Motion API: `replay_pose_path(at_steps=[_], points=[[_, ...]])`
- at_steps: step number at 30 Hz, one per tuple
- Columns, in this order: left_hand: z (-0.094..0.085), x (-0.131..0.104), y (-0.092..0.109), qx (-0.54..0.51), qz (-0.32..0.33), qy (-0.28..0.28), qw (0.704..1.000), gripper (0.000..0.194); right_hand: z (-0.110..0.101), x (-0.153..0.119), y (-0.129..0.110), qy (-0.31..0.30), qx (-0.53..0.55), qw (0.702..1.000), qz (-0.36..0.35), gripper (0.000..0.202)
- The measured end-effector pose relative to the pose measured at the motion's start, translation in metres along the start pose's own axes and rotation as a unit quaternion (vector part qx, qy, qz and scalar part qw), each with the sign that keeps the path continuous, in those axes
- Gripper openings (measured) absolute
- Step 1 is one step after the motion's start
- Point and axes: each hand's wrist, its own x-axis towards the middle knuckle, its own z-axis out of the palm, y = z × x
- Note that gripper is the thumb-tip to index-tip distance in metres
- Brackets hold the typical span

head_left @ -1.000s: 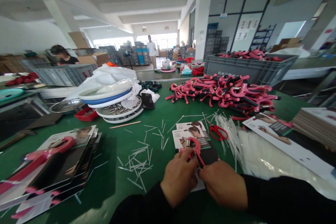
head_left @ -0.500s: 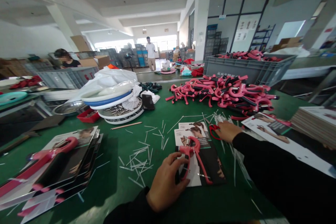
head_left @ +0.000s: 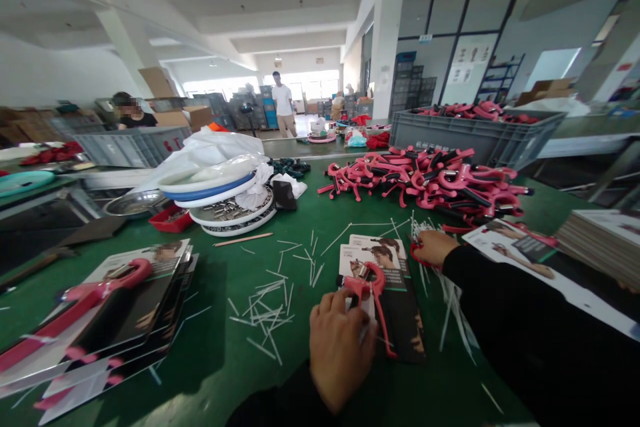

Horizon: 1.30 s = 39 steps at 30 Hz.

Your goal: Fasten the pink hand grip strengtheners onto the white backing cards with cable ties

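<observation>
My left hand point(head_left: 341, 348) is closed over one handle of a pink hand grip strengthener point(head_left: 382, 310). The strengthener lies on a printed backing card point(head_left: 407, 330), and a second card point(head_left: 383, 240) shows from under its top edge. White cable ties cross the handles, partly hidden by my fingers. My right hand point(head_left: 434, 248) is closed around the red handle of a pair of scissors point(head_left: 417, 255); their blades are hard to see. Beside it is a bunch of white cable ties point(head_left: 453, 310) running under my right sleeve.
Cut cable tie pieces point(head_left: 267, 310) litter the green table. Carded strengtheners point(head_left: 107, 300) are stacked at left, blank cards point(head_left: 603, 247) at right. Behind are a heap of pink strengtheners point(head_left: 425, 180), a grey crate point(head_left: 465, 137) and stacked round trays point(head_left: 233, 220). Two people are farther back.
My left hand has moved right and forward over the strengthener's handle, its fingers curling further around. My right hand has shifted slightly, and the scissors have turned so less of them shows.
</observation>
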Motion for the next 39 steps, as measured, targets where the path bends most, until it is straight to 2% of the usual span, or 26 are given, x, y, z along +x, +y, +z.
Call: replay_pose_path(at_steps=[4, 7, 9, 11, 14, 16, 20, 23, 27, 33, 39], points=[[0.005, 0.009, 0.004, -0.005, -0.047, 0.003, 0.999, 0.010, -0.013, -0.023, 0.016, -0.009, 0.111, 0.994, -0.002, 0.039], [0.008, 0.015, 0.001, -0.053, -0.081, -0.007, 0.995, 0.008, -0.011, -0.050, 0.027, -0.036, 0.189, 0.981, -0.029, 0.053], [0.010, 0.017, -0.003, -0.101, -0.102, -0.012, 0.990, 0.010, -0.007, -0.071, 0.028, -0.061, 0.229, 0.970, -0.060, 0.055], [0.012, 0.018, -0.008, -0.145, -0.113, -0.016, 0.983, 0.012, -0.004, -0.090, 0.022, -0.062, 0.229, 0.964, -0.122, 0.052], [0.013, 0.018, -0.014, -0.184, -0.104, -0.020, 0.977, 0.014, -0.001, -0.115, 0.005, 0.011, 0.114, 0.955, -0.272, 0.039], [0.013, 0.018, -0.016, -0.200, -0.097, -0.026, 0.975, 0.015, -0.001, -0.125, -0.007, 0.073, -0.011, 0.937, -0.341, 0.042], [0.013, 0.018, -0.018, -0.226, -0.101, -0.032, 0.968, 0.015, -0.003, -0.128, -0.025, 0.197, -0.229, 0.858, -0.416, 0.038], [0.013, 0.019, -0.019, -0.248, -0.099, -0.032, 0.963, 0.016, -0.004, -0.126, -0.038, 0.260, -0.293, 0.808, -0.441, 0.032], [0.012, 0.019, -0.021, -0.272, -0.096, -0.032, 0.957, 0.016, -0.001, -0.123, -0.054, 0.285, -0.316, 0.780, -0.459, 0.027], [0.010, 0.019, -0.022, -0.277, -0.098, -0.031, 0.955, 0.015, 0.007, -0.119, -0.061, 0.286, -0.319, 0.765, -0.482, 0.023], [0.009, 0.018, -0.021, -0.270, -0.096, -0.038, 0.957, 0.013, 0.010, -0.117, -0.064, 0.283, -0.335, 0.764, -0.474, 0.020]])
